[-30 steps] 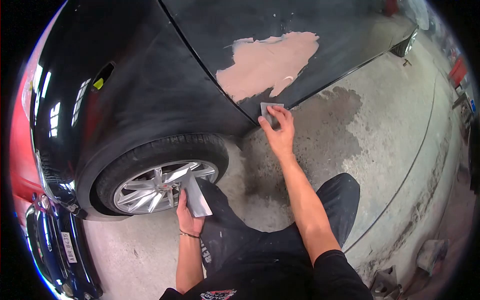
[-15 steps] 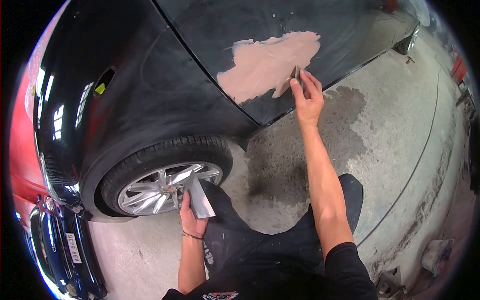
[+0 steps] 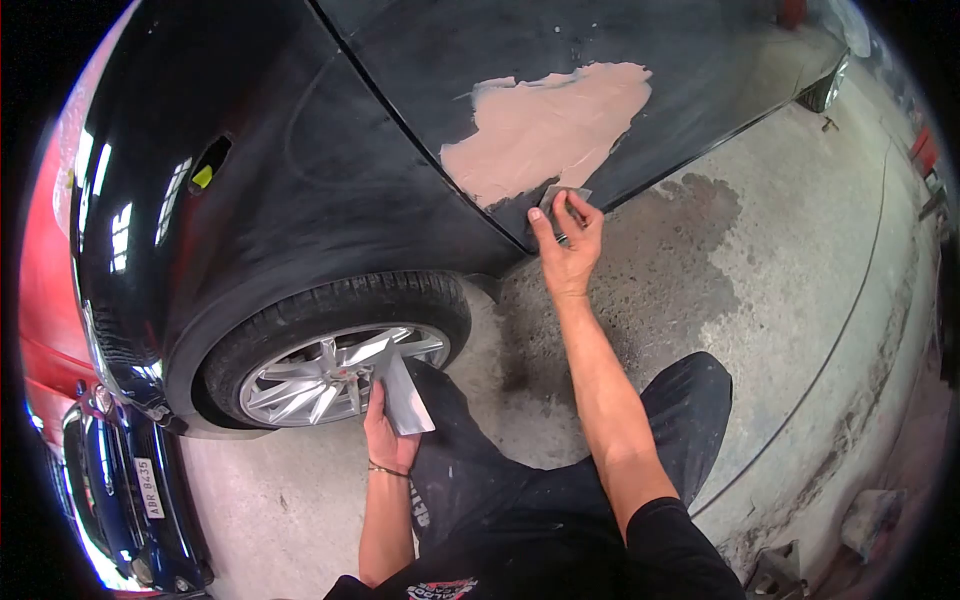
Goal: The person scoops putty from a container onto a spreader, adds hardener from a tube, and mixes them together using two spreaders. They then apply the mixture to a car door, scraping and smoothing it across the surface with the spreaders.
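A black car door (image 3: 420, 90) carries a wide patch of pinkish body filler (image 3: 545, 125). My right hand (image 3: 566, 245) holds a small grey spreader (image 3: 563, 196) against the door's lower edge, just under the filler patch. My left hand (image 3: 388, 438) stays low beside my knee, gripping a flat grey metal plate (image 3: 402, 390) in front of the wheel.
The car's tyre and silver alloy wheel (image 3: 335, 370) sit to the left of my knees. A dark blue car with a number plate (image 3: 150, 490) stands at the far left. Stained concrete floor (image 3: 800, 260) spreads to the right, with small objects at the lower right edge.
My right hand swept the spreader up onto the filler's right side, then back down to the door's lower edge. The left hand and plate barely moved.
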Available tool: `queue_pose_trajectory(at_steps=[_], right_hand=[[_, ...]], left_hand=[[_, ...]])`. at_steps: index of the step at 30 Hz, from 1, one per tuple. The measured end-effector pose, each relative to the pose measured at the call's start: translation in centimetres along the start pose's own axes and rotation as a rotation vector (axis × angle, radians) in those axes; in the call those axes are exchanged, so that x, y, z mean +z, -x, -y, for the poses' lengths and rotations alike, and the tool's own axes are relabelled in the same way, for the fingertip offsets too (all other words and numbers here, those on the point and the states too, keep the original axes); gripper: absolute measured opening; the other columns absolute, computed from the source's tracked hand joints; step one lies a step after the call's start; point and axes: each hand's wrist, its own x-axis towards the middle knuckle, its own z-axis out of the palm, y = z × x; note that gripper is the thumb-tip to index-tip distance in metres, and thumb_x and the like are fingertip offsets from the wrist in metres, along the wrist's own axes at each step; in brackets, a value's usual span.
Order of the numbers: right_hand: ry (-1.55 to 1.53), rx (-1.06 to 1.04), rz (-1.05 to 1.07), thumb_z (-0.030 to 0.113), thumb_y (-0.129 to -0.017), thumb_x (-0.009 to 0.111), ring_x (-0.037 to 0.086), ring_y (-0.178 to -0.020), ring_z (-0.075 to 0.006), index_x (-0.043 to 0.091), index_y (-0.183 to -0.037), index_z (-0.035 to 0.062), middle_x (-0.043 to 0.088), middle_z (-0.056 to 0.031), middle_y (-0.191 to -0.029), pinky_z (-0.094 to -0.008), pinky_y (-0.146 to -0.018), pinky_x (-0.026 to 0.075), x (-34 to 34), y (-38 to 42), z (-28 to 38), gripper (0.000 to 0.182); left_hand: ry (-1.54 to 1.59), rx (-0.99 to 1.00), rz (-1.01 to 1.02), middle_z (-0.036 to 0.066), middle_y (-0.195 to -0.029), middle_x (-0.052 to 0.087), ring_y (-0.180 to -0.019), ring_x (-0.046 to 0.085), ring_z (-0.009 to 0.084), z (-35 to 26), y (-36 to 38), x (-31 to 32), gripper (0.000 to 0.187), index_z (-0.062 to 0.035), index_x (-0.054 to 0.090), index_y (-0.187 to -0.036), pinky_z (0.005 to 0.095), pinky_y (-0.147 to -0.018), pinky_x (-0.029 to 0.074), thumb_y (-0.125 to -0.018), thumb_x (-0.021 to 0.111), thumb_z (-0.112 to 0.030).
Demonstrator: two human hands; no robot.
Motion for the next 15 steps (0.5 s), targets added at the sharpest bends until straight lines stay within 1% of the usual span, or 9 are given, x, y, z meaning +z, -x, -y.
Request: queue_pose_trajectory(at_steps=[1, 3, 4, 6, 9, 11, 13, 15], right_hand=[[-0.018, 0.032, 0.030, 0.024, -0.086, 0.093, 0.060, -0.128, -0.0305, 0.081, -0.126, 0.0057, 0.063, -0.0153, -0.136, -0.0405, -0.110, 0.049, 0.2, 0.9, 0.4, 0.046], [-0.051, 0.090, 0.085, 0.025, -0.087, 0.093, 0.060, -0.129, -0.0303, 0.081, -0.126, 0.0059, 0.064, -0.0155, -0.136, -0.0402, -0.110, 0.049, -0.2, 2.4, 1.2, 0.045], [-0.036, 0.112, 0.147, 0.027, -0.088, 0.092, 0.061, -0.129, -0.0300, 0.081, -0.126, 0.0053, 0.065, -0.0155, -0.136, -0.0402, -0.110, 0.049, -1.2, 2.9, 1.4, 0.045], [-0.009, 0.154, 0.275, 0.030, -0.089, 0.090, 0.062, -0.129, -0.0294, 0.081, -0.126, 0.0042, 0.066, -0.0155, -0.136, -0.0401, -0.110, 0.049, -2.8, 3.2, 2.1, 0.045], [-0.290, 0.389, 0.119, 0.034, -0.092, 0.088, 0.064, -0.126, -0.0278, 0.080, -0.126, 0.0019, 0.067, -0.0153, -0.140, -0.0381, -0.107, 0.051, -3.9, 1.8, 2.0, 0.048], [-0.342, 0.597, -0.015, 0.037, -0.094, 0.085, 0.065, -0.126, -0.0261, 0.077, -0.132, 0.0027, 0.065, -0.0141, -0.145, -0.0351, -0.102, 0.053, -4.5, -0.8, 1.2, 0.052], [-0.544, 0.810, -0.085, 0.039, -0.095, 0.085, 0.063, -0.130, -0.0261, 0.075, -0.138, 0.0049, 0.064, -0.0143, -0.148, -0.0355, -0.101, 0.053, -4.7, -3.3, 2.0, 0.056], [-0.585, 0.898, -0.066, 0.046, -0.093, 0.085, 0.055, -0.141, -0.0301, 0.069, -0.146, 0.0080, 0.060, -0.0157, -0.155, -0.0477, -0.108, 0.049, -4.4, -4.6, 2.9, 0.067]], left_hand=[[-0.011, 0.008, -0.013, 0.011, -0.141, 0.070, -0.129, 0.067, 0.0281, 0.2, 0.0, 0.3, 0.045, -0.0061, 0.059, -0.148, 0.0455, -0.113, 0.053, -0.113, 0.058, -0.034], [-0.056, 0.022, -0.043, 0.009, -0.133, 0.073, -0.121, 0.071, 0.0262, 0.4, 0.2, 1.5, 0.042, -0.0067, 0.062, -0.144, 0.0433, -0.108, 0.057, -0.113, 0.060, -0.034], [-0.077, 0.030, -0.056, 0.009, -0.129, 0.075, -0.118, 0.073, 0.0252, 0.5, 0.3, 2.0, 0.040, -0.0070, 0.064, -0.142, 0.0422, -0.105, 0.059, -0.112, 0.060, -0.033], [-0.077, 0.021, -0.043, 0.008, -0.129, 0.075, -0.118, 0.073, 0.0250, 0.5, 0.2, 2.2, 0.040, -0.0068, 0.064, -0.142, 0.0425, -0.105, 0.059, -0.113, 0.060, -0.033], [-0.075, 0.018, -0.029, 0.008, -0.129, 0.075, -0.117, 0.073, 0.0250, 0.5, 0.4, 2.1, 0.039, -0.0067, 0.064, -0.141, 0.0426, -0.104, 0.059, -0.113, 0.060, -0.033], [-0.075, 0.011, -0.033, 0.008, -0.129, 0.075, -0.117, 0.073, 0.0250, 0.5, 0.5, 2.0, 0.039, -0.0070, 0.064, -0.141, 0.0426, -0.104, 0.059, -0.112, 0.061, -0.033], [-0.076, 0.000, -0.044, 0.008, -0.129, 0.075, -0.117, 0.073, 0.0250, 0.3, 0.1, 1.4, 0.039, -0.0075, 0.064, -0.142, 0.0426, -0.104, 0.059, -0.112, 0.062, -0.033], [-0.079, 0.015, -0.017, 0.008, -0.130, 0.075, -0.118, 0.073, 0.0251, 0.3, 0.0, 1.2, 0.041, -0.0077, 0.064, -0.142, 0.0426, -0.105, 0.059, -0.111, 0.063, -0.035]])
